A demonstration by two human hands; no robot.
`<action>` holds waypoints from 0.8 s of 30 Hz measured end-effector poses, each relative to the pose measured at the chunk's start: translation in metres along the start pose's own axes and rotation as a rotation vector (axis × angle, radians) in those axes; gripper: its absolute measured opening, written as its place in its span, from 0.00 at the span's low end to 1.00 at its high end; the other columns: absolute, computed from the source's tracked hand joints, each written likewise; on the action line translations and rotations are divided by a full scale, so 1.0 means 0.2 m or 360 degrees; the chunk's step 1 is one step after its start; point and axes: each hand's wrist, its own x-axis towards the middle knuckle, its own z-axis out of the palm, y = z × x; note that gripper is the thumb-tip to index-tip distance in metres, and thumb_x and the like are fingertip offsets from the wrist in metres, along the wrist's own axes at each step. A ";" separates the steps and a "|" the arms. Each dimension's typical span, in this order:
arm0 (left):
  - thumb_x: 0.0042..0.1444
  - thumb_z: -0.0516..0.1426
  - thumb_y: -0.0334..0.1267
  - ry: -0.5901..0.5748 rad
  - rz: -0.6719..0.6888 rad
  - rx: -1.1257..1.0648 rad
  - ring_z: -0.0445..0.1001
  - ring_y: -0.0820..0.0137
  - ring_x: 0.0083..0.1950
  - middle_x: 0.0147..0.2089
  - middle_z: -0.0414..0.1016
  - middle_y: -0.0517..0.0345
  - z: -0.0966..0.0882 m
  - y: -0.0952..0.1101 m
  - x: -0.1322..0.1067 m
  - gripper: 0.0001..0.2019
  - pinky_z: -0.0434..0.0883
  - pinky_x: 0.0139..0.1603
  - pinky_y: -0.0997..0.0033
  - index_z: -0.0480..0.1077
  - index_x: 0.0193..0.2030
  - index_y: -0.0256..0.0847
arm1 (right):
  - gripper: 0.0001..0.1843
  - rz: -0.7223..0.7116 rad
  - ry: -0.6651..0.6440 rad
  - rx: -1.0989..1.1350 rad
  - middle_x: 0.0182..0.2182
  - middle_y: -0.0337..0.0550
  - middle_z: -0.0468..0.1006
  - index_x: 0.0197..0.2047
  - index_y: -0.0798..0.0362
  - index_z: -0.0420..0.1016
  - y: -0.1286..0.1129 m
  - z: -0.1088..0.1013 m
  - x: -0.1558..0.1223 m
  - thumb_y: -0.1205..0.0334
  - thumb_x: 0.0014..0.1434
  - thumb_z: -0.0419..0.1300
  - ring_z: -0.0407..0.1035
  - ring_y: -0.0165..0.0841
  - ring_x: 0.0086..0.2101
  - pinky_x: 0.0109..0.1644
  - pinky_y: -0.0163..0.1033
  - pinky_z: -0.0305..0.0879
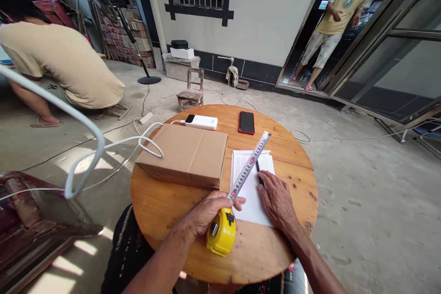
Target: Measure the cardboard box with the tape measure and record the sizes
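A yellow tape measure (222, 233) is gripped in my left hand (210, 210), with thumb and fingers closed at its mouth. Its blade (250, 165) is drawn out, slanting up and right above a sheet of printed paper (246, 209). On the right part of that paper rests my right hand (278, 200), palm down, its fingers closed over a black pen (258, 166). Part of the pen is hidden under the fingers. Left of the paper sits a closed brown cardboard box (189, 151).
The round wooden table (296, 156) also bears a white power bank (201, 122) with a cable and a red-edged phone (246, 122). A thick white tube (93, 135) curves in from the left. One person (62, 64) sits at left; another (339, 9) stands in the doorway.
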 end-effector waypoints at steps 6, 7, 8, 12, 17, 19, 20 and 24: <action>0.49 0.56 0.37 0.0031 0.0017 0.0049 0.75 0.75 0.25 0.57 0.71 0.43 0.01 0.00 0.00 0.09 0.68 0.26 0.76 0.75 0.31 0.33 | 0.18 -0.0002 0.0015 -0.0039 0.54 0.51 0.70 0.54 0.55 0.66 0.00 0.01 0.00 0.60 0.65 0.46 0.64 0.43 0.52 0.52 0.50 0.61; 0.49 0.57 0.38 0.0028 0.0018 0.0046 0.75 0.75 0.25 0.57 0.71 0.43 0.01 0.00 0.00 0.09 0.68 0.26 0.76 0.74 0.30 0.33 | 0.18 -0.0011 0.0015 -0.0044 0.54 0.51 0.70 0.54 0.55 0.66 0.01 0.01 0.00 0.60 0.65 0.46 0.64 0.43 0.52 0.52 0.50 0.61; 0.49 0.57 0.39 0.0020 0.0019 0.0039 0.74 0.75 0.25 0.57 0.71 0.43 0.00 -0.01 0.00 0.10 0.68 0.25 0.75 0.74 0.30 0.33 | 0.18 -0.0021 0.0016 -0.0049 0.54 0.51 0.70 0.54 0.55 0.66 0.01 0.01 0.00 0.60 0.65 0.46 0.64 0.43 0.52 0.52 0.50 0.61; 0.50 0.56 0.40 -0.0044 0.0050 0.0014 0.74 0.75 0.23 0.58 0.70 0.44 0.00 -0.02 0.00 0.10 0.68 0.24 0.74 0.73 0.30 0.34 | 0.18 -0.0048 0.0031 -0.0060 0.53 0.51 0.70 0.54 0.55 0.66 0.02 0.02 0.00 0.60 0.65 0.45 0.64 0.43 0.52 0.52 0.50 0.61; 0.51 0.55 0.38 -0.0071 0.0107 0.0006 0.74 0.76 0.23 0.53 0.74 0.42 0.00 -0.02 -0.01 0.10 0.66 0.24 0.76 0.73 0.30 0.33 | 0.18 -0.0067 0.0057 -0.0060 0.53 0.52 0.71 0.54 0.55 0.66 0.03 0.03 0.00 0.60 0.65 0.45 0.64 0.42 0.52 0.53 0.50 0.61; 0.51 0.55 0.38 -0.0064 0.0120 0.0012 0.72 0.77 0.22 0.51 0.75 0.42 0.00 -0.01 -0.01 0.10 0.65 0.23 0.77 0.74 0.30 0.32 | 0.18 -0.0067 0.0065 -0.0053 0.53 0.52 0.71 0.54 0.55 0.66 0.03 0.02 0.00 0.60 0.65 0.45 0.64 0.42 0.52 0.53 0.50 0.61; 0.51 0.55 0.37 -0.0063 0.0120 0.0011 0.72 0.78 0.22 0.51 0.75 0.42 0.01 -0.01 -0.01 0.10 0.65 0.23 0.78 0.74 0.30 0.32 | 0.18 -0.0066 0.0070 -0.0047 0.52 0.52 0.71 0.54 0.55 0.66 0.02 0.02 0.00 0.60 0.65 0.45 0.65 0.42 0.52 0.53 0.51 0.61; 0.51 0.55 0.37 -0.0093 0.0101 -0.0030 0.72 0.77 0.22 0.55 0.73 0.44 0.01 0.01 -0.03 0.10 0.65 0.23 0.77 0.74 0.30 0.33 | 0.18 -0.0042 0.0063 -0.0030 0.53 0.52 0.71 0.53 0.54 0.67 0.02 0.02 0.00 0.61 0.65 0.45 0.65 0.42 0.52 0.52 0.51 0.62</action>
